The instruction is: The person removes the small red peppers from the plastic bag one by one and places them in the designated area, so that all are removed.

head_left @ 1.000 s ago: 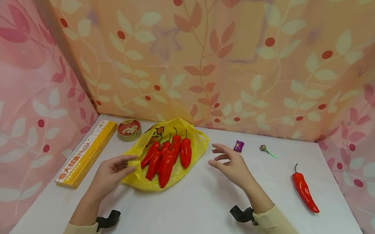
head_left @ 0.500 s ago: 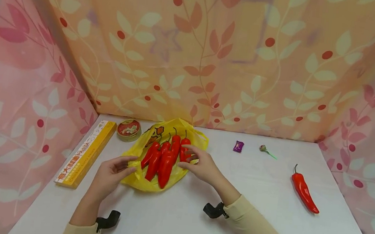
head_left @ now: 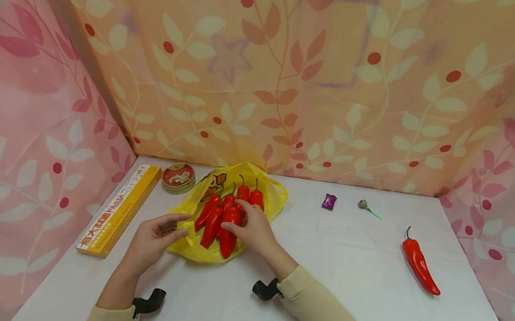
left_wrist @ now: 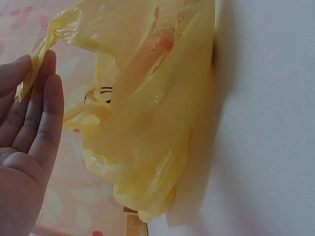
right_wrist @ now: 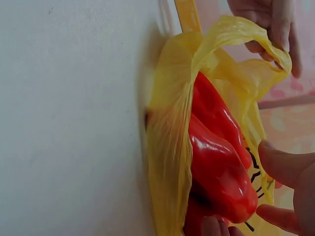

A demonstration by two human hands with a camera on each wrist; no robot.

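A yellow plastic bag (head_left: 181,247) lies open on the table with several red chili peppers (head_left: 212,224) inside it. My left hand (head_left: 148,243) pinches the bag's near left edge between thumb and fingers; the left wrist view shows the thin yellow film (left_wrist: 34,73) held there. Over the bag's opening, my right hand (head_left: 254,229) reaches in with thumb and fingers spread about the front pepper (head_left: 227,244). In the right wrist view the right thumb (right_wrist: 283,164) looks apart from the glossy pepper (right_wrist: 221,172), and the fingertips are close to its end; contact is unclear.
To the left stand a yellow pasta box (head_left: 120,213) and a round red-topped tin (head_left: 178,178). Right of the bag lie a purple wrapped candy (head_left: 329,201), a lollipop (head_left: 364,205) and one loose red chili pepper (head_left: 419,263). Patterned cloth walls (head_left: 267,77) border the white table.
My right hand has moved left from beside the bag to above the peppers in it. The left hand has kept its pinch on the bag's edge without moving.
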